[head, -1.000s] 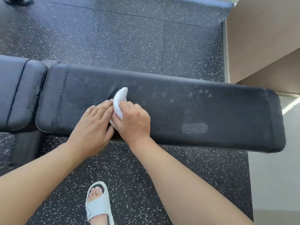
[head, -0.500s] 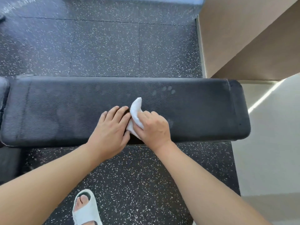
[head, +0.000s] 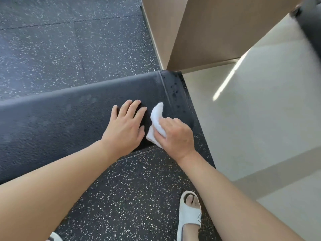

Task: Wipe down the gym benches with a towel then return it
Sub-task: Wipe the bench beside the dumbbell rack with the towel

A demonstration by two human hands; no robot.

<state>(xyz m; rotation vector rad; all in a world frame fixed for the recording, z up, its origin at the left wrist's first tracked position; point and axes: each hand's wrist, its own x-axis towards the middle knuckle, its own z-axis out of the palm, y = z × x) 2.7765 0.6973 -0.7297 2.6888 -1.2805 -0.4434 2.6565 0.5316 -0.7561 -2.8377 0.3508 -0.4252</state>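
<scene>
Head view: you're wiping the bench's [head: 52,122] right end.
Your right hand [head: 175,136] pinches the bunched towel [head: 157,119] against the pad's near edge; your left hand [head: 126,124] lies flat, fingers spread, beside it. Since half a second ago, both slid right toward the end seam. Overshoot that end and the towel could slip off.

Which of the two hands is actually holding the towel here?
The right hand, fingers curled round the white towel near the bench end; the left hand lies flat beside it, holding nothing.
</scene>
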